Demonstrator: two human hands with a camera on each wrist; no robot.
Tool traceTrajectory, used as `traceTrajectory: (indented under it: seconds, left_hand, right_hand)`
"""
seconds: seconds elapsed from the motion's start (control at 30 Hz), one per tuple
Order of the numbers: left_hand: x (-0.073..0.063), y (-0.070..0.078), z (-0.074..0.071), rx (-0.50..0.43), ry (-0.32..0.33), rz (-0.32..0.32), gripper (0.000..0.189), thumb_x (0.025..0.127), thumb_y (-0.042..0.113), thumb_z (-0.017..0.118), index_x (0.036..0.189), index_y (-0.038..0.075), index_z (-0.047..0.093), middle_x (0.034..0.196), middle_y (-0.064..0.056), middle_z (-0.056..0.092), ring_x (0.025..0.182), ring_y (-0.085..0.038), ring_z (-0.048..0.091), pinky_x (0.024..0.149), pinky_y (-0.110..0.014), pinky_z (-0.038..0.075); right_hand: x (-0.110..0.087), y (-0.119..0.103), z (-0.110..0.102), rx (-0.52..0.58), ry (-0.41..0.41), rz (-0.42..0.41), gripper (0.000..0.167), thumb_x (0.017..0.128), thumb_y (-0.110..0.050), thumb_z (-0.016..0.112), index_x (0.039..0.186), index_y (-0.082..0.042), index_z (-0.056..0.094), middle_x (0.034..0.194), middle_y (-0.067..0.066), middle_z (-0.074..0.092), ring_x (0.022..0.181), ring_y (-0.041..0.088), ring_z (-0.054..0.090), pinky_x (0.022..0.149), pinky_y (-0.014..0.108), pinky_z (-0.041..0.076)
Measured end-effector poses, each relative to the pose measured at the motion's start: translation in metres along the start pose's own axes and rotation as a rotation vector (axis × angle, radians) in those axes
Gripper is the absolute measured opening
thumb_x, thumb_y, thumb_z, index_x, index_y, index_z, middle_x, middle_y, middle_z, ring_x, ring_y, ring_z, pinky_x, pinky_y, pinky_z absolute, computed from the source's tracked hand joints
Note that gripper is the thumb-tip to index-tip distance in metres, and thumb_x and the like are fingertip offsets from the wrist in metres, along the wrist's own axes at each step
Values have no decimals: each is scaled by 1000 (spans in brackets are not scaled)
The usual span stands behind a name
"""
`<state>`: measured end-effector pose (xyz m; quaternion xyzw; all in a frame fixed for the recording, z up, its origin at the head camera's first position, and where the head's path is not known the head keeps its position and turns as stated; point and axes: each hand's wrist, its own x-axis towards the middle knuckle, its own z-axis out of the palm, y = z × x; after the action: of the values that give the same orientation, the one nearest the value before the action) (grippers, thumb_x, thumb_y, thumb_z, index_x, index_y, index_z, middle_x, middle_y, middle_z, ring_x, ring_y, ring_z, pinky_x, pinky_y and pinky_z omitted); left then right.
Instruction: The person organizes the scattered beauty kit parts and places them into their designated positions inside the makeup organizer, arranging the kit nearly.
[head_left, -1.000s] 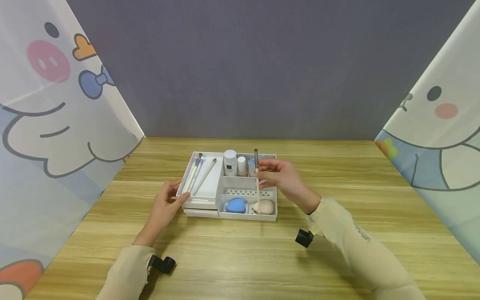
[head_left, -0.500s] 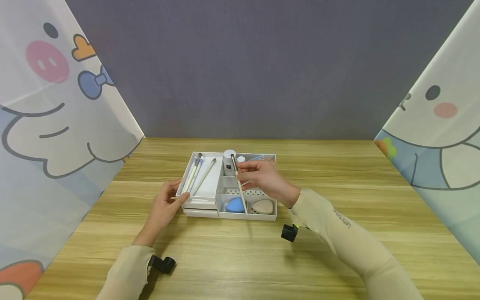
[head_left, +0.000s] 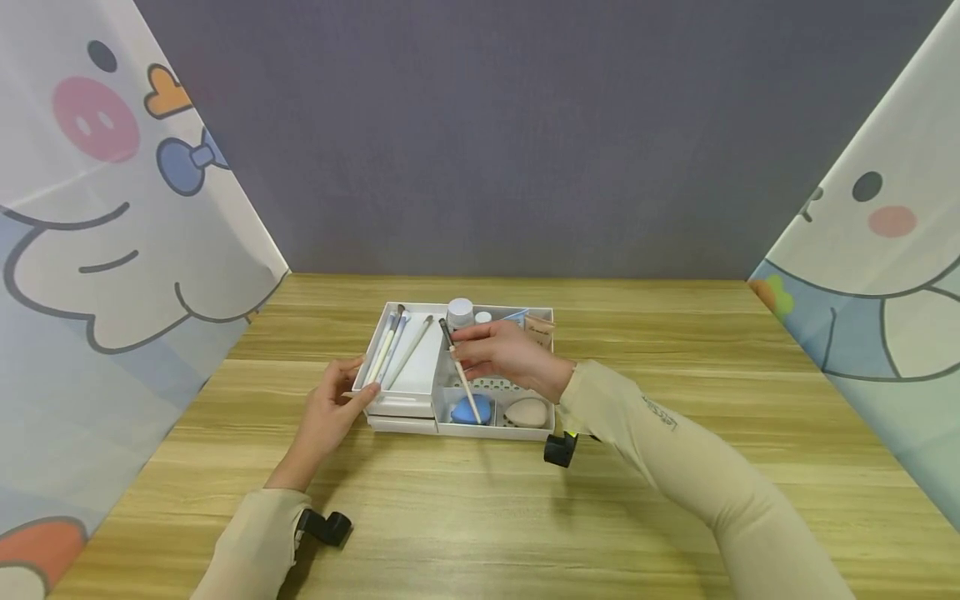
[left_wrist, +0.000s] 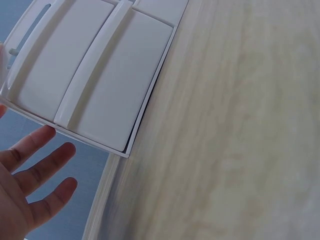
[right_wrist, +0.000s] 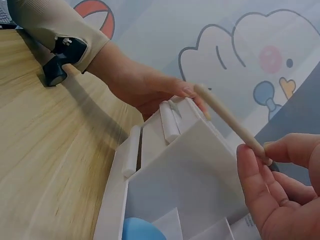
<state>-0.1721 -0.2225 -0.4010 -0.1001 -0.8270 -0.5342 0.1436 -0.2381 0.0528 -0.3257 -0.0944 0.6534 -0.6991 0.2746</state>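
Note:
My right hand point(head_left: 504, 354) pinches a makeup brush point(head_left: 464, 382) between thumb and fingers, dark bristle end up and pale handle slanting down over the organizer. The right wrist view shows the brush's pale handle point(right_wrist: 227, 119) pointing toward the left hand. A white makeup organizer point(head_left: 517, 434) sits on the table. My left hand point(head_left: 324, 417) holds its left side, thumb at the front corner; several fingers point(left_wrist: 42, 170) spread below the side in the left wrist view. Several makeup brushes point(head_left: 407, 354) lie in the raised left tray point(head_left: 422, 379).
A blue makeup sponge point(head_left: 467, 411) and a beige sponge point(head_left: 527, 412) lie in the front compartments. A white-capped bottle point(head_left: 460, 312), a smaller white-capped bottle point(head_left: 483, 317) and flat packets point(head_left: 538, 327) stand in the back. Two drawers point(head_left: 402, 424) are below the tray. A grey wall point(head_left: 517, 150) rises behind the table.
My right hand has moved left with the brush, from over the right compartments to beside the left tray, and the brush has tilted. The left hand stays at the organizer's side.

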Motion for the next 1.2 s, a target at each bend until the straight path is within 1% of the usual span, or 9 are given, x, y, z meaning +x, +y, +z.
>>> traceTrajectory:
  seconds: [0.07,0.23,0.4,0.47,0.57,0.83,1.07,1.2]
  left_hand:
    - [0,1,0,-1,1,1,42,93,1,67,132,-1,50,117,-28,63,91,4,57,72,-15,50]
    - [1,1,0,1,0,-2,42,93,1,67,132,-1,50,117,-28,63,91,4,57,73,-15,50]
    - [2,2,0,-3,0,-4,42,94,2,67,132,-1,51,116,-27,63,91,3,57,73,-15,50]
    - [2,2,0,1,0,-4,42,94,2,67,133,0,51,116,-26,63,91,3,57,73,-15,50]
    - [2,1,0,7,-3,-4,43,94,2,67,133,-1,50,116,-26,63,91,3,57,73,-15,50]
    - [1,2,-1,8,-8,-18,43,95,4,66,134,0,50,119,-26,62,92,3,56,74,-15,50]
    - [0,2,-1,6,-12,-13,42,95,3,65,134,-1,49,121,-26,61,94,4,56,75,-15,50]
    - [-1,2,-1,5,-9,-16,42,95,3,66,134,0,50,121,-26,61,94,4,56,75,-15,50]
  right_hand:
    - [2,-2,2,4,-10,15,42,95,4,60,136,9,52,90,9,64,71,15,63,68,27,57]
    - [6,-7,6,-22,-50,43,42,94,7,60,135,10,53,93,14,66,71,18,66,68,29,58]
    - [9,-11,11,-33,-75,63,41,92,9,60,132,11,54,84,12,67,66,17,64,65,27,57]
    - [10,-12,13,-32,-75,72,40,91,9,61,131,12,54,81,12,66,65,17,64,63,26,57]
    - [13,-14,14,-56,-67,86,39,91,10,62,129,11,56,81,13,66,65,18,64,63,26,57]
    - [20,-27,17,-186,-50,113,39,89,9,65,127,12,58,79,14,66,65,17,64,60,26,57]
    - [25,-37,22,-229,-58,126,40,89,12,64,128,14,56,78,15,65,64,18,64,59,27,57]
    - [29,-40,26,-243,-43,118,40,88,13,63,128,14,55,78,15,65,62,17,64,59,27,58]
